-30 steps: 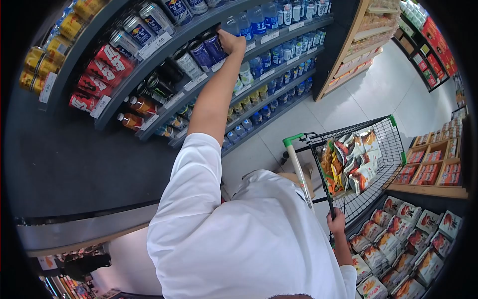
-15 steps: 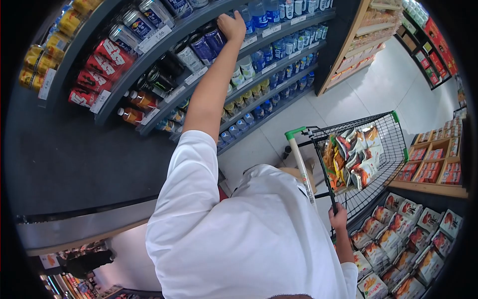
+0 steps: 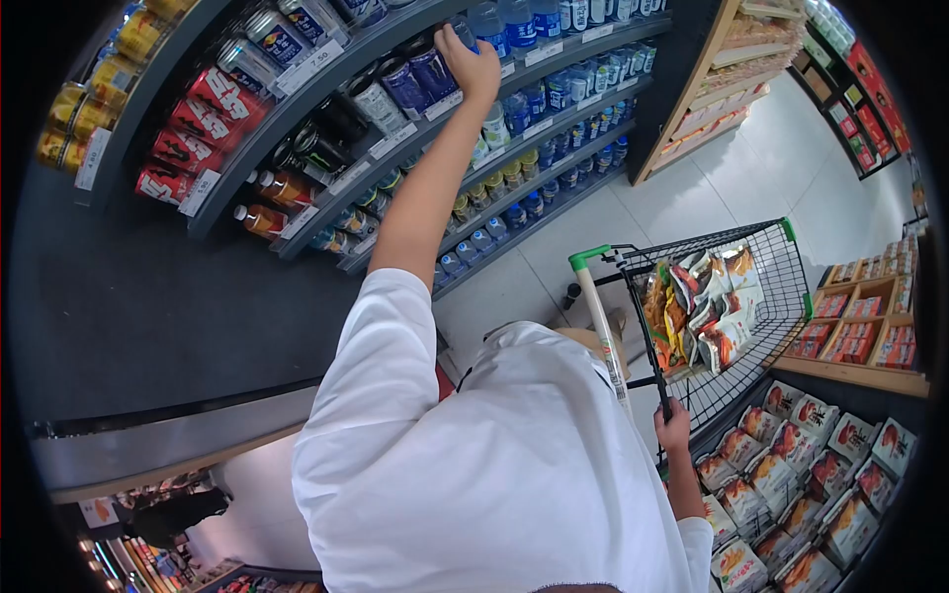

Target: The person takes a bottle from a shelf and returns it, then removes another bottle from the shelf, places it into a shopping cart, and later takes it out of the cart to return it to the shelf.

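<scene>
My left hand (image 3: 470, 61) is raised to the drinks shelf at the top, its fingers wrapped round a clear bottle (image 3: 461, 32) that they partly hide. Dark purple cans (image 3: 431, 71) stand just left of this hand, and blue-labelled water bottles (image 3: 518, 28) stand to its right. At the lower right, my right hand (image 3: 673, 427) is closed on the black frame of a shopping cart (image 3: 761, 331). The cart has green corners and holds several snack packets (image 3: 707, 306).
Red cans (image 3: 213, 109), yellow cans (image 3: 77, 111) and price tags line the curved shelf (image 3: 213, 212). A wooden rack (image 3: 687, 99) stands beyond it. Packaged food (image 3: 776, 474) is stacked at the lower right, near the cart. Tiled floor (image 3: 514, 287) shows between shelf and cart.
My left hand has shifted slightly up and right, from beside the purple cans to the clear bottle. My right hand stays on the cart, which has hardly shifted in view.
</scene>
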The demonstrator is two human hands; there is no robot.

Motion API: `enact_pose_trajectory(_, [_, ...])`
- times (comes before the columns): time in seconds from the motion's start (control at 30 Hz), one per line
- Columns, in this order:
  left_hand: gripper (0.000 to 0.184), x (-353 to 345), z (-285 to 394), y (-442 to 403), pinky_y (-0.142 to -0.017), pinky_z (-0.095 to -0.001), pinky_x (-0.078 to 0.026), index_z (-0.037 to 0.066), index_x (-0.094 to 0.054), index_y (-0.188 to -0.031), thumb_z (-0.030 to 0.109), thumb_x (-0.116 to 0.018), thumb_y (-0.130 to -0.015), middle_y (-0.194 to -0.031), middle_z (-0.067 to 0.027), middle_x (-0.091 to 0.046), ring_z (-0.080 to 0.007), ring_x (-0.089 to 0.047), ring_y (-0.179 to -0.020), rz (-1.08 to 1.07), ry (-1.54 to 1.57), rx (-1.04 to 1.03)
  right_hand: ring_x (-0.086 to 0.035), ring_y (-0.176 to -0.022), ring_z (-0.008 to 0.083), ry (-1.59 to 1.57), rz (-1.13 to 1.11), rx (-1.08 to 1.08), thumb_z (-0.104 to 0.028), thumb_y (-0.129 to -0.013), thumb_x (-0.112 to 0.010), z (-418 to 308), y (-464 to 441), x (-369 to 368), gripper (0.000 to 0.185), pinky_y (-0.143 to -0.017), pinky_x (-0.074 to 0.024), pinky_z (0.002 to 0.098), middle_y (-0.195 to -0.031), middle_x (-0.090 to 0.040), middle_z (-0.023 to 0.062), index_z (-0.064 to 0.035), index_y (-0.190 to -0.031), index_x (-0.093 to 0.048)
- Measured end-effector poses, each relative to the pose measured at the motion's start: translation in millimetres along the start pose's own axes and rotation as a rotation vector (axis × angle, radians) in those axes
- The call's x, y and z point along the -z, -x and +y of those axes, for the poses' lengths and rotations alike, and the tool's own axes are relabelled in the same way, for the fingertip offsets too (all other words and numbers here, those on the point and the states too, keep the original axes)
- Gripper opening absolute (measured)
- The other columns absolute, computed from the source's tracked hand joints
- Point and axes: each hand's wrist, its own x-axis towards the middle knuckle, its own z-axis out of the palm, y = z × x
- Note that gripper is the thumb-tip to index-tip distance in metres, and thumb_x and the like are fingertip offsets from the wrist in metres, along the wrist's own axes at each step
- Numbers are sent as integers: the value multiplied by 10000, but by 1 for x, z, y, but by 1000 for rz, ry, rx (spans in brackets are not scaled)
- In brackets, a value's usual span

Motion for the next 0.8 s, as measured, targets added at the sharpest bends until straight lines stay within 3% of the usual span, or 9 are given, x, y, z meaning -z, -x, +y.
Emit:
enact_pose_trajectory(0.1, [533, -6, 5, 39, -1075, -469, -411, -64, -468, -1343, -13, -615, -833, -1358, -281, -476, -455, -473, -1310, 9, 2, -202, -631, -709, 438, 7, -4, -17, -145, -845, -600, -1, 0, 1, 145, -653, -501, 476, -741, -623, 228, -1, -865, -607])
enact_pose_trajectory(0.17, [492, -5, 21, 72, -1049, -464, -432, -16, -538, -1282, -32, -619, -797, -1329, -264, -509, -427, -508, -1273, -173, 18, -264, -623, -720, 466, 15, 4, -29, -133, -839, -621, -10, 0, 4, 133, -647, -500, 503, -757, -620, 242, -4, -865, -600])
enact_pose_trajectory(0.3, [180, -14, 40, 152, -948, -423, -497, 44, -690, -1016, 49, -665, -838, -1060, -143, -674, -340, -632, -1066, -744, 307, -149, -633, -718, 454, 16, 6, -22, -135, -828, -630, -8, 0, 4, 138, -650, -509, 491, -758, -630, 238, -11, -890, -629])
enact_pose_trajectory(0.37, [165, -19, 42, 196, -931, -433, -505, 64, -708, -1027, 128, -680, -878, -1063, -149, -686, -332, -647, -1049, -1077, 367, -153, -637, -715, 450, 38, -4, -47, -134, -822, -634, -12, 0, 5, 145, -652, -514, 485, -755, -634, 234, -18, -908, -643])
enact_pose_trajectory(0.43, [179, -28, 32, 257, -941, -445, -507, 68, -701, -1046, 155, -687, -891, -1096, -148, -685, -329, -646, -1063, -1209, 377, -218, -640, -713, 449, 60, 11, -42, -135, -816, -631, -6, 2, 2, 138, -654, -519, 492, -750, -638, 228, -23, -896, -639])
enact_pose_trajectory(0.57, [230, -8, 48, 357, -885, -462, -528, 86, -712, -1008, 245, -694, -843, -1081, -136, -661, -348, -656, -1020, -1332, 443, -23, -640, -727, 455, 63, 15, -28, -132, -804, -627, -9, 1, 3, 129, -668, -523, 508, -764, -646, 226, -26, -879, -630])
enact_pose_trajectory(0.63, [217, 21, 78, 340, -822, -461, -539, 92, -726, -965, 270, -684, -848, -1083, -111, -651, -319, -665, -981, -1580, 162, -325, -639, -734, 458, 60, 20, -19, -128, -801, -626, -7, 1, 3, 126, -673, -525, 510, -768, -647, 228, -27, -877, -629])
enact_pose_trajectory(0.73, [227, 26, 101, 354, -782, -439, -544, 103, -711, -946, 312, -685, -862, -1057, -73, -622, -286, -660, -966, -1545, -227, -510, -651, -745, 441, 72, 7, -49, -119, -796, -615, -7, 2, 2, 117, -695, -534, 486, -781, -659, 214, -30, -871, -631])
enact_pose_trajectory(0.8, [210, 28, 101, 356, -763, -432, -543, 108, -710, -899, 311, -671, -863, -1026, -75, -611, -285, -660, -934, -1485, -196, -497, -658, -736, 422, 68, 3, -31, -116, -798, -606, -5, 1, 2, 114, -694, -536, 464, -770, -661, 204, -29, -866, -635])
